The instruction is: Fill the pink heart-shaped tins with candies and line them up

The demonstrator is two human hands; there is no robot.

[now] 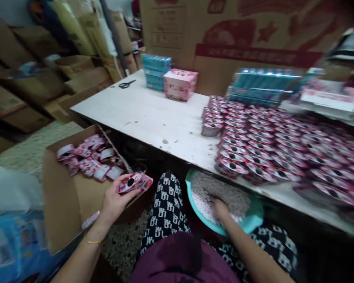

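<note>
Between the thumb and fingers of my left hand [116,198] is a small pink and red printed carton [138,181] with a dark round hole in its face. It is held above the edge of an open cardboard box [57,196], where several similar pink cartons [90,161] lie jumbled. My right hand [220,210] reaches into a turquoise basin [255,222] heaped with small pale pieces [221,188], too fine to make out. The fingers of that hand are sunk in the pieces and hidden.
On the white table [129,114], many pink cartons with dark holes [253,137] stand in rows at the right. Behind are blue wrapped packs [262,84], a pink box [181,84], a blue stack [156,72] and scissors [126,84]. Blue plastic bags [16,243] lie at lower left.
</note>
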